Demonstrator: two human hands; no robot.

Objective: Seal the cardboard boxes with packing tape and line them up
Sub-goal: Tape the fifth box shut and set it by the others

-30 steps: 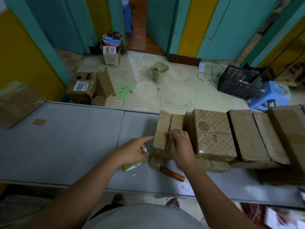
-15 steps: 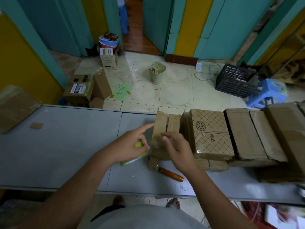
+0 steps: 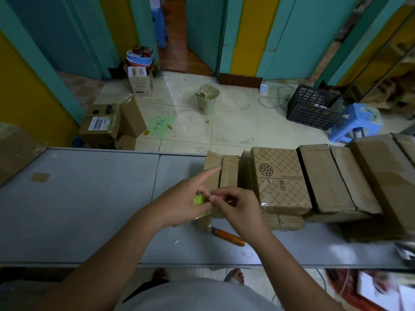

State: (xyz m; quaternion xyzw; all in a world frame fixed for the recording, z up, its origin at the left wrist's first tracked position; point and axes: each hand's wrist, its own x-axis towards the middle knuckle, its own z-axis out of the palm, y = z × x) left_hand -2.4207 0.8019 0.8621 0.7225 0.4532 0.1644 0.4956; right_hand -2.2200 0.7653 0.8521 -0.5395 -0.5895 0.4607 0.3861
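Note:
A row of brown cardboard boxes runs along the grey table [image 3: 89, 209] from the middle to the right edge. The leftmost small box [image 3: 221, 170] has its top flaps closed with a gap between them. My left hand [image 3: 182, 200] holds a roll of tape with a green core [image 3: 199, 200] just in front of that box, index finger pointing out. My right hand [image 3: 238, 207] pinches the clear tape end right beside the roll. To the right, a patterned box [image 3: 280, 180] rests on flattened cardboard.
An orange-handled knife [image 3: 229, 236] lies on the table under my right wrist. A flat cardboard piece [image 3: 15, 149] sits at the table's far left. On the floor beyond stand boxes [image 3: 101, 124], a bucket [image 3: 206, 101], a black crate [image 3: 314, 106] and a blue stool [image 3: 357, 122].
My right hand has come off the small box's top and moved down to the tape roll. My left hand has lifted the roll slightly toward the box.

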